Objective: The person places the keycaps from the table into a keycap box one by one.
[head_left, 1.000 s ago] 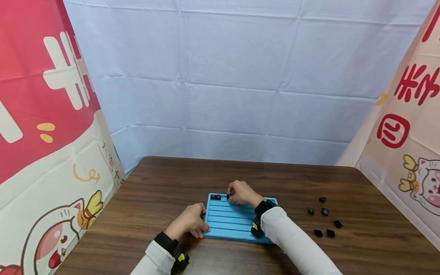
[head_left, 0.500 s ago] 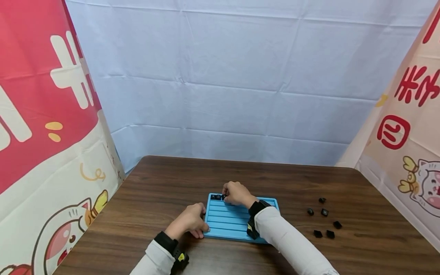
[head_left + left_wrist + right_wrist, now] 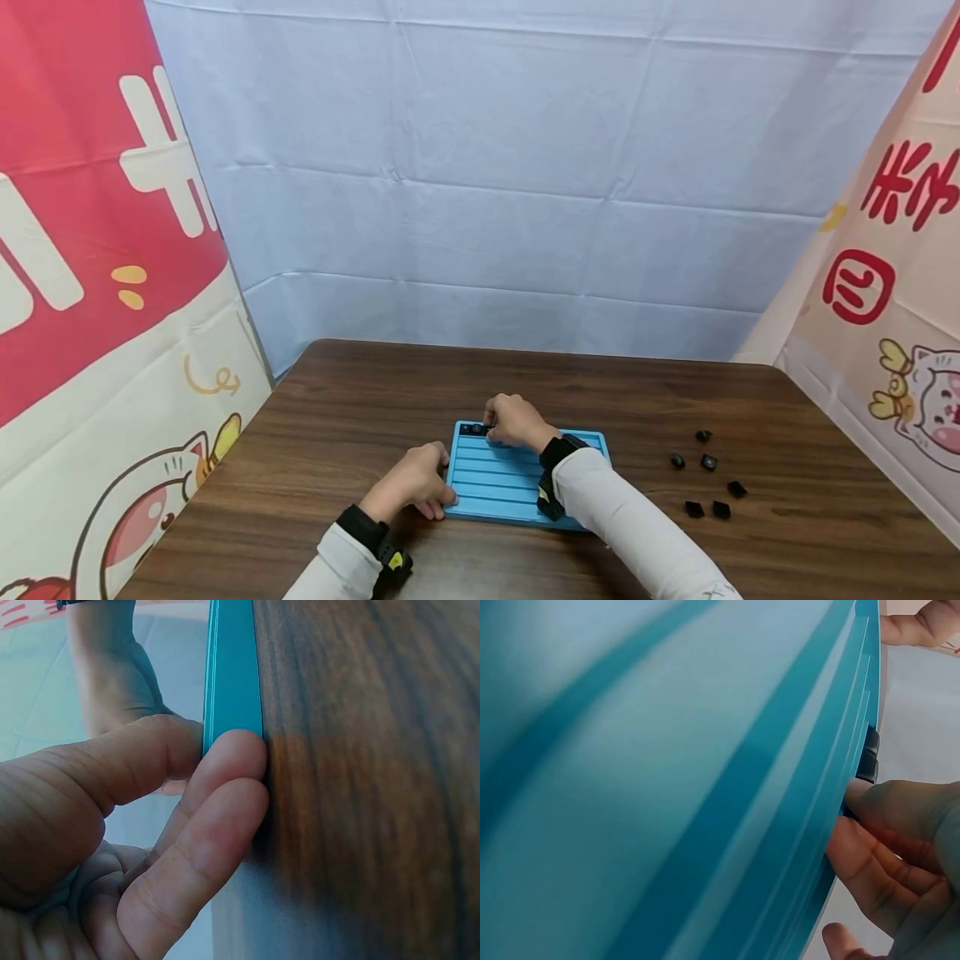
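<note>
A light-blue grooved tray (image 3: 495, 485) lies on the table. My left hand (image 3: 414, 478) holds its left edge near the front corner; in the left wrist view the thumb and two fingers (image 3: 225, 817) meet at the tray's side. At the far groove, my right hand (image 3: 517, 421) pinches a small black keycap (image 3: 846, 811) between thumb and finger, mostly hidden by the fingertips. Beside it, toward the left corner, black keycaps (image 3: 471, 430) sit in the same groove. In the right wrist view, neighbouring keycaps (image 3: 868, 754) stand right by the thumb.
Several loose black keycaps (image 3: 708, 462) lie scattered on the brown wooden table (image 3: 360, 392) to the right of the tray, some turned different ways. A pale cloth (image 3: 495, 208) hangs behind the table, with printed cloths at both sides.
My right hand has moved left along the far groove, bringing the pinched keycap up to the others there. My left hand has stayed at the tray's edge.
</note>
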### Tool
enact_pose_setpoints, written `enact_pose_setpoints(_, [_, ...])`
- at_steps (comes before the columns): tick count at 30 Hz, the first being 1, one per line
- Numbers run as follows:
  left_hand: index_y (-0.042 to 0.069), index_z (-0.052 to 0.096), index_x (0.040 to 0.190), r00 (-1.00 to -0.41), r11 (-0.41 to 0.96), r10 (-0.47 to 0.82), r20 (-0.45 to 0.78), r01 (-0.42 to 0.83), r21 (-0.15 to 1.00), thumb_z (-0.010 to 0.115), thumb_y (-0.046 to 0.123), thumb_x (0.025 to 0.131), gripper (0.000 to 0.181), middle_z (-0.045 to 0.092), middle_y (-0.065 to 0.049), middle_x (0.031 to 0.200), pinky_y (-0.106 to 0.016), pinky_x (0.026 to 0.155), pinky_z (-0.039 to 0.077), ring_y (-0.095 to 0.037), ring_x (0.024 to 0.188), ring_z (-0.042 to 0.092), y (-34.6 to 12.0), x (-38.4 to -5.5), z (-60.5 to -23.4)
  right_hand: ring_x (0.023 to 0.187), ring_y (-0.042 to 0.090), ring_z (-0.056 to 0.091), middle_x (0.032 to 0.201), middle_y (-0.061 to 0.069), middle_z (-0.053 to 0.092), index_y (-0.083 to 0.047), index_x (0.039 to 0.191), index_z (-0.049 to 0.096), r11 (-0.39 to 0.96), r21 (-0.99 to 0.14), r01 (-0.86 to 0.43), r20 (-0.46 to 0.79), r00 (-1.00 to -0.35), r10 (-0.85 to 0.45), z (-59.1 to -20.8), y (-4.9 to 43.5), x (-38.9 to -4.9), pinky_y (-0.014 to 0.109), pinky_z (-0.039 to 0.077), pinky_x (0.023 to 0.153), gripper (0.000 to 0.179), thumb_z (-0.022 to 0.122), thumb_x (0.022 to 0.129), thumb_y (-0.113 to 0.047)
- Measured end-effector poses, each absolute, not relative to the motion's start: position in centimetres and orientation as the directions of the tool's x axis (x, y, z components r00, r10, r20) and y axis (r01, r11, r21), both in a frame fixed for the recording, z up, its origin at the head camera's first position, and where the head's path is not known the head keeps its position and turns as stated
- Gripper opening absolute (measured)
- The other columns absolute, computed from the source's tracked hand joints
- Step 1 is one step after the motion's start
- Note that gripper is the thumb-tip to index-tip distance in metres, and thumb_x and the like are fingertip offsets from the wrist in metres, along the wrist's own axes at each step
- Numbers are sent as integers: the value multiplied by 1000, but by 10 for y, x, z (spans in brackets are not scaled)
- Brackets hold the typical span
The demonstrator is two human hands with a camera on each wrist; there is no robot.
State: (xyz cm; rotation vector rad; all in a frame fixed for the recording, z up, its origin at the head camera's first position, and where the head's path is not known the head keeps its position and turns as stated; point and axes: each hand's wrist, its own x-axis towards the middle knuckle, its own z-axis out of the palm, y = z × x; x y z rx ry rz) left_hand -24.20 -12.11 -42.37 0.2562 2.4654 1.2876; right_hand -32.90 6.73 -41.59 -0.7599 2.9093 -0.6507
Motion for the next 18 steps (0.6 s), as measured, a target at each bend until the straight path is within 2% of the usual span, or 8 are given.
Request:
enact_pose_setpoints(14, [-7, 47, 112, -924, 574, 317, -215, 6, 819, 74, -6, 73, 48, 60, -15, 58, -32, 42, 53, -22, 46, 61, -122, -245, -425, 53, 10, 54, 67, 0, 53, -6, 82, 60, 762, -467, -448, 34, -870, -491, -416, 66, -331, 27, 46, 51, 14, 72, 79, -1])
enact_pose_setpoints(18, [-6, 47, 112, -920, 573, 320, -227, -3, 820, 74, -5, 73, 48, 60, -15, 59, -32, 43, 53, -22, 46, 61, -122, -245, -426, 57, 12, 52, 69, 1, 52, -5, 85, 61, 758, -458, -465, 26, -859, -511, -414, 69, -330, 27, 43, 52, 14, 73, 78, -1])
